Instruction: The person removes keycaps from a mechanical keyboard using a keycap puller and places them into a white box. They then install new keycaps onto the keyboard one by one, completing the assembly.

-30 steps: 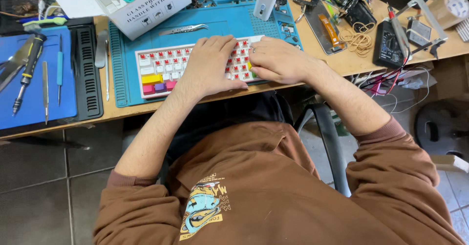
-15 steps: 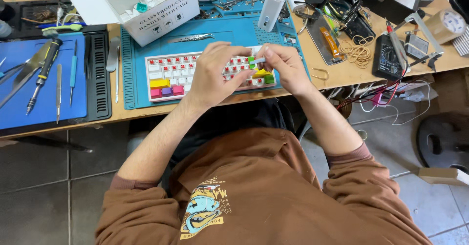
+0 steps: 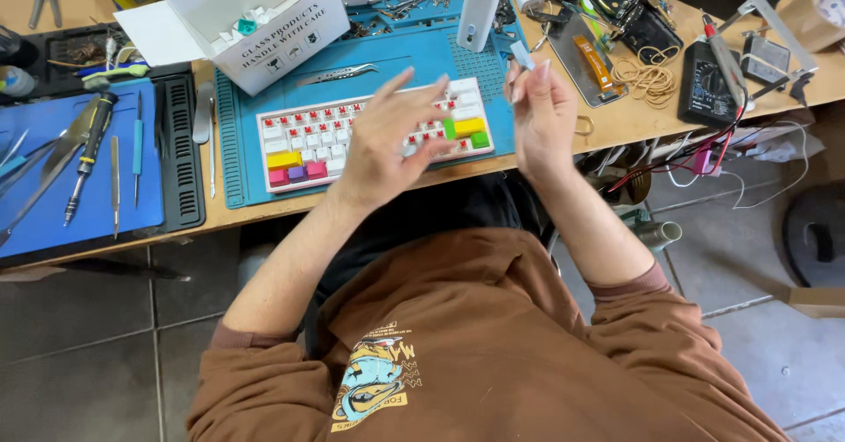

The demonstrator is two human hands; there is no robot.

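Keycap [image 3: 521, 55], small and pale blue, sits pinched in my right hand [image 3: 541, 112] at one o'clock of the keyboard [image 3: 299, 138], lifted for inspection I judge, while my left hand [image 3: 387, 138] hovers spread and empty above the keys on the blue mat [image 3: 414, 55].

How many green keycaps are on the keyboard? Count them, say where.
2: one green keycap beside the yellow key, another at the keyboard's near right corner. The left hand may hide more.
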